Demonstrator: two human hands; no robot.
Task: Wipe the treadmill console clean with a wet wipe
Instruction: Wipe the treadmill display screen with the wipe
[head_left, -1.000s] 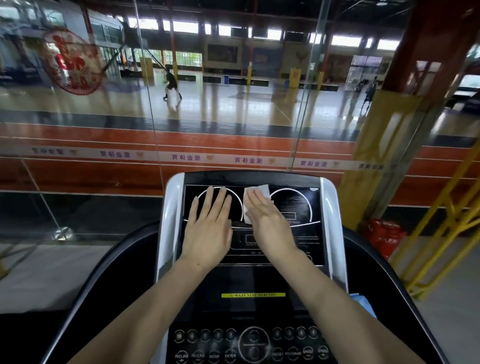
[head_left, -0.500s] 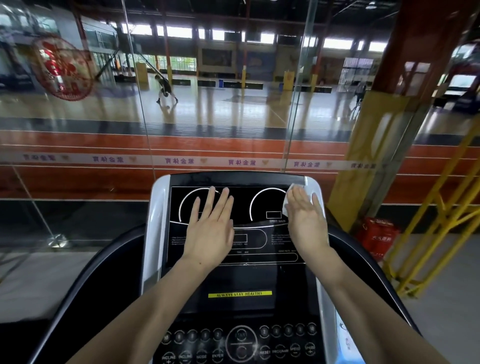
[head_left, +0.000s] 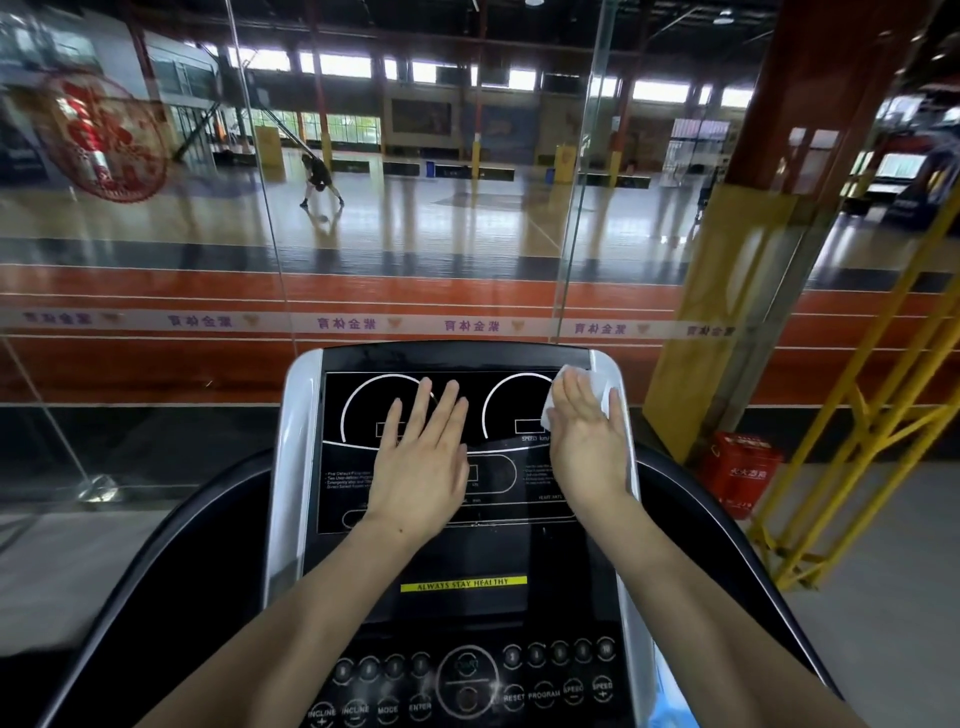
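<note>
The treadmill console (head_left: 363, 551) is a black panel with white dial outlines, silver side rails and a button cluster at the bottom. My left hand (head_left: 421, 457) lies flat on the panel's middle, fingers straight and spread over the left dial. My right hand (head_left: 589, 441) presses a white wet wipe (head_left: 597, 384) flat against the upper right corner of the panel, by the silver right rail. Most of the wipe is hidden under my fingers; its edges show above and left of them.
A glass wall (head_left: 156, 312) stands directly behind the console, with a sports hall beyond. Yellow metal framing (head_left: 857, 441) and a red box (head_left: 740, 473) stand to the right. Black handrails (head_left: 171, 545) curve down both sides. A blue packet (head_left: 675, 701) lies at the lower right.
My right hand slid the wipe from the panel's upper middle rightward to the upper right corner. My left hand stayed flat in place.
</note>
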